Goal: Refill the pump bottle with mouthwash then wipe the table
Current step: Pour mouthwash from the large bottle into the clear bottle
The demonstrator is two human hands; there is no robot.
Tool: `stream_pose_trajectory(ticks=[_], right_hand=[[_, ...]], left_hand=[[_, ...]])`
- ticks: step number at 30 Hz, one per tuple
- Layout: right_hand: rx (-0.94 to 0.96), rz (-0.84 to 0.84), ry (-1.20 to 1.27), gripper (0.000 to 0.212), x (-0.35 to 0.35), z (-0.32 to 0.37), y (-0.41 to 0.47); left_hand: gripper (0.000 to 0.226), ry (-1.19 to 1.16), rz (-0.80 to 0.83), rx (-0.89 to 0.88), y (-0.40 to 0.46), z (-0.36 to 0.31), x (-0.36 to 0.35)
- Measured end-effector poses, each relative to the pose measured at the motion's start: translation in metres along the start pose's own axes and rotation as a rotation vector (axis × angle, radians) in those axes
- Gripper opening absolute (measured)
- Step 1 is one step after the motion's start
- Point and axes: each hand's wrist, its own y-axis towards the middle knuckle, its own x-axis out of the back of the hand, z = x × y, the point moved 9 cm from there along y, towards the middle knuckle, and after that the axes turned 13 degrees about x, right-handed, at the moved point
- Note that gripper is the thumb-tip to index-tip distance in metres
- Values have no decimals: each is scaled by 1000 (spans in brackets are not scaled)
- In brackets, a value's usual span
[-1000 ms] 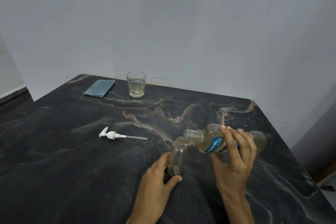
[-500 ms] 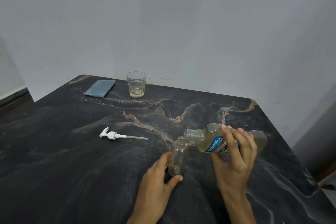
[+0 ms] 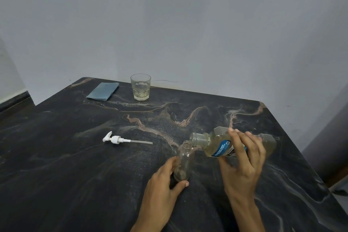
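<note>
A small clear pump bottle [image 3: 184, 160] stands on the dark marble table [image 3: 75, 175], its neck open. My left hand [image 3: 163, 182] grips it near the base. My right hand [image 3: 243, 162] holds the mouthwash bottle [image 3: 216, 144], clear with pale yellow liquid and a blue label, tipped almost flat with its open mouth just over the pump bottle's neck. The white pump head [image 3: 120, 139] with its long tube lies on the table to the left. A folded blue cloth [image 3: 103, 91] rests at the far left corner.
A faceted glass [image 3: 140, 87] with a little pale liquid stands at the table's far edge, beside the cloth. A grey wall rises close behind the table. The table's right edge drops off near my right hand.
Almost nothing has moved. The mouthwash bottle stays tipped over the pump bottle's neck, and both hands keep their grip.
</note>
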Motion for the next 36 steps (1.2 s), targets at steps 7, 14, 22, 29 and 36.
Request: stream_pose_trajectory(ticks=[7,14,22,29,36], right_hand=[[-2,-5,5,83,0,0,-1],[2,-2,-2,84,-1,-1,-1],[-3,-11,-4,83,0,-2,-1],[-12,-11,9,85,0,-3,-1],[-10,-4,11,84,0,-2,-1]], left_hand=[[61,10,-6,-2,-1,-1,1],[60,-4,-13,-2,-1,-1,1],[59,-11,-18,-9,-2,-2,1],[60,-1,-14,-3,-1,-1,1],[62,2,-10,-2,-2,-2,2]])
